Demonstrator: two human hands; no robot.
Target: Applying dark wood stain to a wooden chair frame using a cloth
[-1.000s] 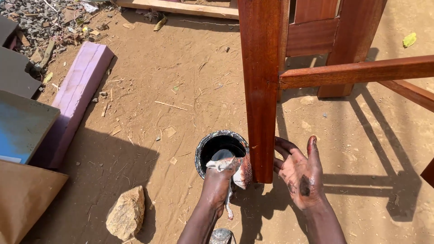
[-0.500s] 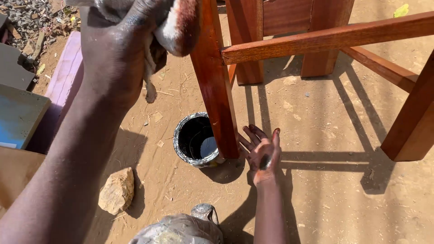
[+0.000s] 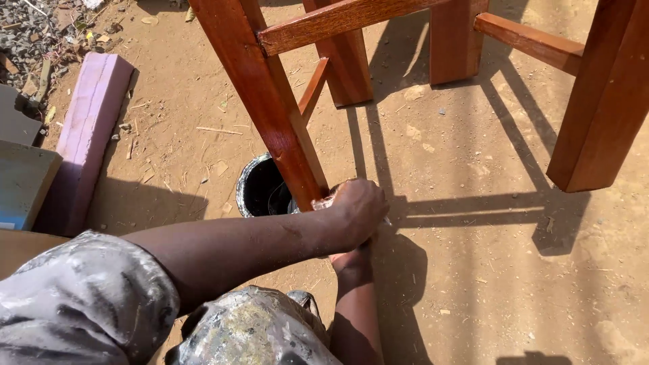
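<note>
The left hand is closed on a rag at the foot of the wooden leg. The right hand sits beneath it, grip hidden. A black tin stands at the leg's nine o'clock.

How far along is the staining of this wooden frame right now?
Done: the near leg looks glossy and red-brown down most of its length. In hand: the left hand presses a rag at that leg's foot, beside the black can; the right hand is hidden behind it. Left: the far rail looks paler and duller.
</note>
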